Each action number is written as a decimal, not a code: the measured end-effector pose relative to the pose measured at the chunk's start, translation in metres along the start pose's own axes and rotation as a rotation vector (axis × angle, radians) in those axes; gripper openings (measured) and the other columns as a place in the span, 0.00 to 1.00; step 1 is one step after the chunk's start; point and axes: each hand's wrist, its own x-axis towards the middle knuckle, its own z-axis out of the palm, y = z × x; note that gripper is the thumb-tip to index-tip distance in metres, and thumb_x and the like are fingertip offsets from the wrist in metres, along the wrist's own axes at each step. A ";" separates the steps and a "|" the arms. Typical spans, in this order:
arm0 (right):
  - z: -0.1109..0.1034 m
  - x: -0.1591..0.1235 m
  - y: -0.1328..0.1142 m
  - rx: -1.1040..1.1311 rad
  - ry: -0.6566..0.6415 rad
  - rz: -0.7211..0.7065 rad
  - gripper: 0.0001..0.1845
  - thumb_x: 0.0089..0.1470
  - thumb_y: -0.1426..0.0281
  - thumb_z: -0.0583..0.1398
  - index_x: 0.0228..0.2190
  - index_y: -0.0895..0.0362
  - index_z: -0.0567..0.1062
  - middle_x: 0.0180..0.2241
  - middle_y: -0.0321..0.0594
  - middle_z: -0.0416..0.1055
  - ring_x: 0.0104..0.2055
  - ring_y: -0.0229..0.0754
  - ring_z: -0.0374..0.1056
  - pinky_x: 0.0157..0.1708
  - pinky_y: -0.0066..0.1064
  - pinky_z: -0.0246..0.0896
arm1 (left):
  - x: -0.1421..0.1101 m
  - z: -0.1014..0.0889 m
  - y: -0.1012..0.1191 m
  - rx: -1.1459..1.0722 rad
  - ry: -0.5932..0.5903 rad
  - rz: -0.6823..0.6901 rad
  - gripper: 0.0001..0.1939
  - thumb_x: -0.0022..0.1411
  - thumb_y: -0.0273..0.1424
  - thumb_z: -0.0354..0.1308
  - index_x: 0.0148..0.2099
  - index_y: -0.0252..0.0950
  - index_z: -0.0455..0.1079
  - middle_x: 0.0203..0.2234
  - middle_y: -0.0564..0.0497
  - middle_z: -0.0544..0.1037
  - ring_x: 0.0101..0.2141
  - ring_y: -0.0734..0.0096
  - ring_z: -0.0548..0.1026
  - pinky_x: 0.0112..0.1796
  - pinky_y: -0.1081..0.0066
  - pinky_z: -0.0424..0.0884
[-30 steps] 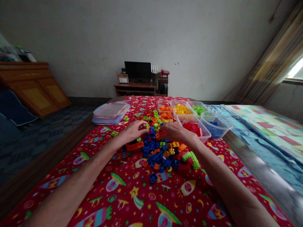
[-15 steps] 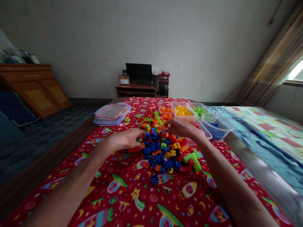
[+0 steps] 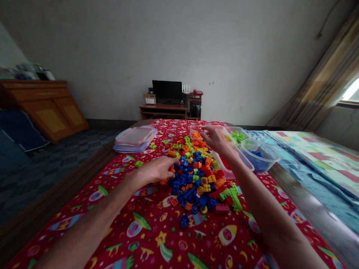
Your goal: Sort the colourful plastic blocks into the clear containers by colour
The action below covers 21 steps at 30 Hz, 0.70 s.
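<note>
Twelve o'clock points straight away from the person, with the heap as the dial's centre. Nearest, on the red cotton-looking cloth printed with rockets and stars, a square blue plastic block lies alone at six o'clock. Beyond it spreads the loose heap of mixed blue, red, orange, yellow and green plastic building blocks, all colours jumbled. By eye, a large share of the blocks is out here and unsorted, blue thickest in the middle and green and orange commoner at the far end.

The left hand is at the heap's nine-to-ten o'clock edge, fingers bent down among the blocks; whether it grips one cannot be told.

At two o'clock, the pinkish clear plastic box has red blocks in it, partly hidden by the right forearm. Farther out on that line, the rounded clear plastic tub has a low layer of blue ones.

The right hand is at one o'clock over the far boxes, fingers loosely curved; it is unclear whether anything is between them. Under it, the clear box with yellow blocks is mostly covered. The clear box with green blocks is just beyond to the right, and the clear box with orange blocks lies towards twelve. Each seems one-coloured where visible, so separation looks well begun but far from complete. At ten to eleven, flat translucent lids are stacked, the boxes uncovered.
</note>
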 end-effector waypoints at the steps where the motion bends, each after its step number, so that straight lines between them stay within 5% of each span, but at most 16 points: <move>1: 0.001 -0.010 -0.005 0.061 -0.068 -0.027 0.19 0.60 0.66 0.53 0.48 0.62 0.74 0.34 0.47 0.78 0.36 0.42 0.72 0.38 0.31 0.62 | 0.003 -0.001 -0.001 -0.082 0.069 -0.002 0.16 0.49 0.33 0.61 0.43 0.41 0.73 0.34 0.50 0.80 0.36 0.61 0.77 0.37 0.68 0.72; 7: 0.010 -0.052 -0.043 0.268 -0.565 -0.227 0.19 0.60 0.62 0.54 0.30 0.62 0.78 0.22 0.36 0.72 0.24 0.32 0.66 0.26 0.24 0.53 | 0.016 0.002 0.006 -0.609 0.362 -0.024 0.27 0.50 0.49 0.60 0.45 0.34 0.70 0.29 0.49 0.78 0.30 0.65 0.77 0.31 0.68 0.73; 14: 0.017 -0.057 -0.053 0.351 -0.572 -0.123 0.12 0.55 0.67 0.57 0.26 0.62 0.75 0.21 0.35 0.72 0.23 0.33 0.67 0.25 0.23 0.54 | 0.013 0.007 0.023 -0.709 0.471 -0.020 0.25 0.51 0.47 0.62 0.44 0.34 0.71 0.32 0.48 0.79 0.34 0.63 0.77 0.36 0.67 0.73; 21: -0.002 -0.049 -0.038 0.238 -0.563 -0.047 0.08 0.53 0.69 0.56 0.28 0.60 0.74 0.19 0.35 0.73 0.21 0.33 0.67 0.22 0.22 0.55 | 0.015 0.011 0.013 -0.817 0.521 -0.087 0.22 0.62 0.45 0.50 0.48 0.33 0.68 0.37 0.46 0.78 0.39 0.64 0.77 0.38 0.66 0.76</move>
